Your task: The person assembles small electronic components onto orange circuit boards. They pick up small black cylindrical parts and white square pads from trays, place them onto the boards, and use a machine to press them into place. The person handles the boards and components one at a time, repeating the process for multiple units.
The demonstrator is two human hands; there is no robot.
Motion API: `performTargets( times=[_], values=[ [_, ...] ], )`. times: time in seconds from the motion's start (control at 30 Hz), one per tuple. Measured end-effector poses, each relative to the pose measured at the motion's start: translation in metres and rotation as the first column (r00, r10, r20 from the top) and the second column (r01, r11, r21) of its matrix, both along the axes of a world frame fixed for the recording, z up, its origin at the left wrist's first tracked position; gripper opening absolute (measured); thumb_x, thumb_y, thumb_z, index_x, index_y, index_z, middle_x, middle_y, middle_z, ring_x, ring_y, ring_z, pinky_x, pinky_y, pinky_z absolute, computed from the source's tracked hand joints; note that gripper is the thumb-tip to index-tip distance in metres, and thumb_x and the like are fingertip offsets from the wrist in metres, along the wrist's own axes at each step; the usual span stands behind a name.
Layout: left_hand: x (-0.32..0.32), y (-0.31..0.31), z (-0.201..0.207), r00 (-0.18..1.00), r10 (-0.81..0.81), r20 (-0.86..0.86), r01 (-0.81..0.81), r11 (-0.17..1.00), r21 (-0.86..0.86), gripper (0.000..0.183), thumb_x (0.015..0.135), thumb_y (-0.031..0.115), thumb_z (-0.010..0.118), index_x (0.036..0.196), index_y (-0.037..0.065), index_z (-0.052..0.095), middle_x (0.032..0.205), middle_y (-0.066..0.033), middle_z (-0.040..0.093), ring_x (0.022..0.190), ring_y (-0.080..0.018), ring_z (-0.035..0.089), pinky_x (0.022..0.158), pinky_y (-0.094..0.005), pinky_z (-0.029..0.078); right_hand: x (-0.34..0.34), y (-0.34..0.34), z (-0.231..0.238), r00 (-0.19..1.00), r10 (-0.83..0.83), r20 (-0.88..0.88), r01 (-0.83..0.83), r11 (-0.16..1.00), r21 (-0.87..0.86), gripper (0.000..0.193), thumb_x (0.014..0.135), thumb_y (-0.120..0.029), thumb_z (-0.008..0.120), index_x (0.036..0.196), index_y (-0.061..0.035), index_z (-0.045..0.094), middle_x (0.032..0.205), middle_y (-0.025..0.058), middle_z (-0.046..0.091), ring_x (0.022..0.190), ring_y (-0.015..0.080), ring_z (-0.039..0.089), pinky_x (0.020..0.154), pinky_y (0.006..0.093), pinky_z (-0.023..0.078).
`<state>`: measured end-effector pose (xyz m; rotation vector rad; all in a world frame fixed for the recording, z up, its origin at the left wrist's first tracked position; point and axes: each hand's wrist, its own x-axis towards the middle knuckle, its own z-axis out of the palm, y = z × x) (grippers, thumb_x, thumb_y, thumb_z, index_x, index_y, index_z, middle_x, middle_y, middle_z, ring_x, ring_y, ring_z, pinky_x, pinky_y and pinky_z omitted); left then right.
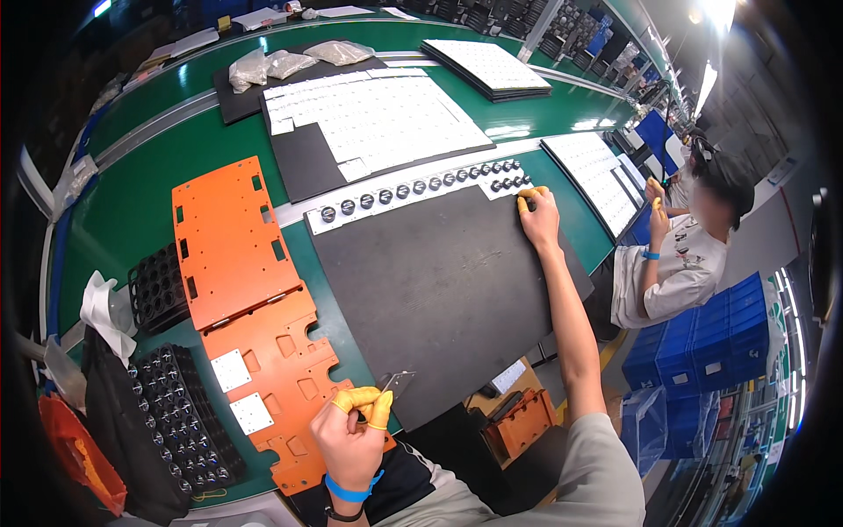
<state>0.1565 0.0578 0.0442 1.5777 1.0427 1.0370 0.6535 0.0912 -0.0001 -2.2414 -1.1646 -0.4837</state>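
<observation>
From where I'm standing, the person's left hand [351,432] is hovering above the near corner of the black mat [421,290], its yellow-capped fingers [379,411] pinching a small thin piece [399,383] whose free end is pointing up and away. The right hand [540,220] is stretching to the mat's far right corner, its capped fingers bending down by the last of the black round parts [403,191]; I cannot tell whether they are grasping one or only touching it. Those parts are sitting in a long row on a white strip [338,216], with a shorter row beside the right fingers. Left of the mat, an orange panel [228,246] is lying on the green bench [105,193], and a black tray [180,422] is holding shiny round pieces. Beyond the strip, a large white sheet [386,114] is resting on a dark board. To the right, a co-worker [672,272] is raising both hands, and blue crates [702,342] are standing behind.
</observation>
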Motion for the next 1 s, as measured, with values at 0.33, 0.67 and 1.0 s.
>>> performTargets(
  times=[0.33,0.67,1.0],
  values=[
    [0.002,0.000,0.002,1.000,0.008,0.003,-0.008,1.000,-0.020,0.014,0.081,-0.003,0.078,0.084,-0.003,0.064,0.070,0.0010,0.060,0.056,-0.0025,0.032,0.050,-0.0220,0.025,0.000,0.000,-0.001,1.000,0.012,0.015,-0.012,1.000,0.020,0.013,0.085,-0.012,0.070,0.096,-0.0068,0.075,0.106,0.0111,0.064,0.102,0.0306,0.061,0.086,0.0405,0.052],
    [0.001,-0.002,0.001,0.936,0.070,0.345,-0.002,0.981,-0.192,0.018,0.092,0.006,0.071,0.107,-0.001,0.064,0.079,-0.0017,0.060,0.059,-0.0066,0.038,0.053,-0.0234,0.032,-0.107,-0.003,0.049,0.923,0.364,0.121,-0.380,0.828,0.411,0.015,0.089,0.002,0.067,0.102,-0.0031,0.072,0.085,0.0087,0.065,0.070,0.0172,0.058,0.066,0.0284,0.048],
    [0.003,-0.006,0.007,0.128,0.290,0.948,0.904,0.359,-0.232,0.025,0.101,0.028,0.047,0.113,0.008,0.053,0.098,-0.0055,0.050,0.080,-0.0147,0.042,0.060,-0.0264,0.035,-0.321,-0.054,0.103,0.404,0.912,-0.064,-0.845,0.399,0.356,0.042,0.066,-0.016,0.087,0.102,-0.0012,0.071,0.093,0.0125,0.070,0.074,0.0253,0.065,0.062,0.0329,0.052]
  ],
)
